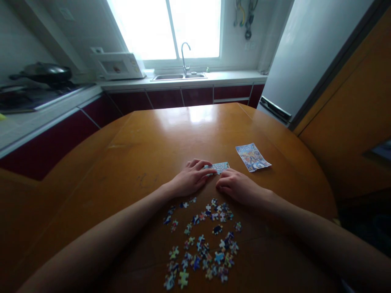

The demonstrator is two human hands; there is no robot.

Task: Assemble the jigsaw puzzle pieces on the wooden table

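A small joined strip of light blue puzzle pieces (220, 166) lies flat on the wooden table (137, 142). My left hand (191, 178) rests palm down at its left end, fingers apart and partly over the strip. At the right end, my right hand (236, 185) has its fingers curled together against the strip's lower edge; whether a piece is between them is hidden. Many loose puzzle pieces (219, 257) are scattered nearer to me, below both hands. To the right of the strip lies a colourful printed sheet (252, 157), slightly creased.
Beyond the table stand a counter with a sink (171, 77), a faucet (184, 57) and a white microwave (118, 66). A pan (45, 72) sits on the stove at left. A fridge (308, 53) is at right.
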